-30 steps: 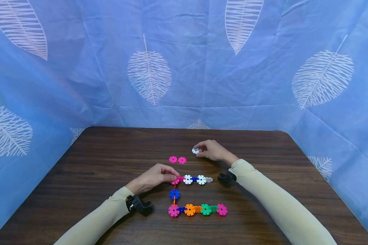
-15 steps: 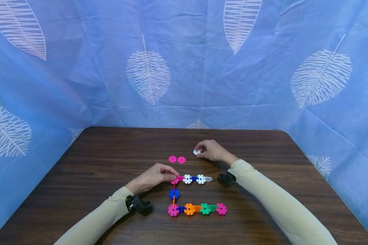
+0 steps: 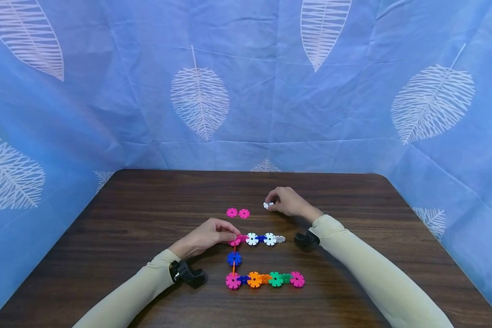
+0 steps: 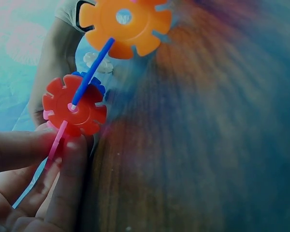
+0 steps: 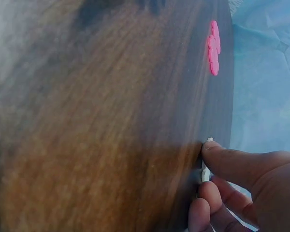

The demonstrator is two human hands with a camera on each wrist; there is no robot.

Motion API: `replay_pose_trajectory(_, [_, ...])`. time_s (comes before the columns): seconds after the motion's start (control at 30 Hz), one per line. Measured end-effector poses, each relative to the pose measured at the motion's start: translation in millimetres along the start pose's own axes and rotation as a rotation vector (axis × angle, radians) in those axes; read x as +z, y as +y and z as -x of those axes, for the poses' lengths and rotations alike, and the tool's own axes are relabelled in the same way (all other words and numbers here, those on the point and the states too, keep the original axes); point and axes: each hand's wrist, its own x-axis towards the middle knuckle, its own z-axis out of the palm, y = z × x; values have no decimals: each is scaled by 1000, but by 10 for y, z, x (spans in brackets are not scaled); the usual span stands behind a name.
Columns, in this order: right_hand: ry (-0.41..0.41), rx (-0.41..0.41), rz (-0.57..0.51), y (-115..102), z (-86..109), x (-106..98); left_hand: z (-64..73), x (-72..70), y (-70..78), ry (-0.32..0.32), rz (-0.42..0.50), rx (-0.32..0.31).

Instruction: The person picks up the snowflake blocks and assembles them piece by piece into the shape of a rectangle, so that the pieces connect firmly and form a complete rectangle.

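Note:
My left hand (image 3: 208, 234) pinches a pink snowflake disc (image 3: 234, 242) at the upper left corner of a joined chain of notched plastic discs. From that corner a row with white discs (image 3: 252, 239) runs right. Below it a blue disc (image 3: 234, 258) links down to a lower row with orange (image 3: 254, 279), green (image 3: 276, 279) and pink discs. In the left wrist view, thumb and finger hold the pink disc (image 4: 56, 143) beneath a red disc (image 4: 89, 116). Farther back, my right hand (image 3: 289, 202) pinches a loose white snowflake disc (image 3: 267, 205), mostly covered by fingers in the right wrist view.
Two loose pink discs (image 3: 232, 212) lie side by side on the dark wooden table (image 3: 168, 191), left of my right hand. A blue leaf-patterned cloth (image 3: 246, 105) hangs behind the table's far edge. Black wrist straps (image 3: 186, 274) sit on both sleeves.
My right hand has shifted slightly to the right with the white disc, and its fingers now cover more of the disc. The left hand keeps its hold on the pink disc.

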Motion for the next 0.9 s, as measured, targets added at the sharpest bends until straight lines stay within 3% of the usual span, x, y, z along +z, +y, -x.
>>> replay_pose_trajectory(0.53, [-22,2,-97,94,212,-50,-11,3,-1,16,30,-8])
replay_pose_trajectory(0.9, [10,7,-128,157,523,-60,-20,11,-6,17,49,-19])
